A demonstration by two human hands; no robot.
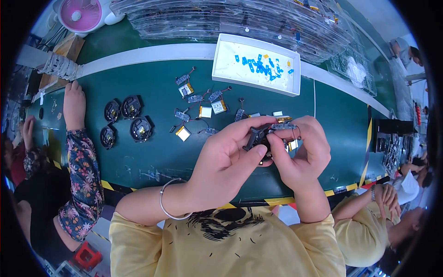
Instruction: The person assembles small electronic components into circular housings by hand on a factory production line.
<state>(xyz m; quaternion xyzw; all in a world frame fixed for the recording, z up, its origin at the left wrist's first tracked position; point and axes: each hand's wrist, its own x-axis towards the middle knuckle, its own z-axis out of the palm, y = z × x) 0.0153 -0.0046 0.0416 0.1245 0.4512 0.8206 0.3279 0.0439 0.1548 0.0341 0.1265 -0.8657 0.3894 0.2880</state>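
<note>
My left hand (221,154) is closed around a black plastic housing (258,137), its thumb pressed on the near side. My right hand (304,154) meets it from the right, fingers curled, pinching a small circuit board (285,126) with thin wires against the housing's upper right. A silvery battery (292,145) shows partly among the right fingers. Left of my hands, several circuit boards wired to flat silver batteries (183,134) lie on the green table (175,161). Further left sit several round black housings (140,129) with open interiors. The fingers hide much of the held parts.
A white box (254,86) of small blue and yellow pieces stands beyond my hands. Stacked clear trays (230,23) fill the back, with a pink-and-white fan (79,16) at far left. A co-worker's hand (74,99) rests at the left; another person sits at the right.
</note>
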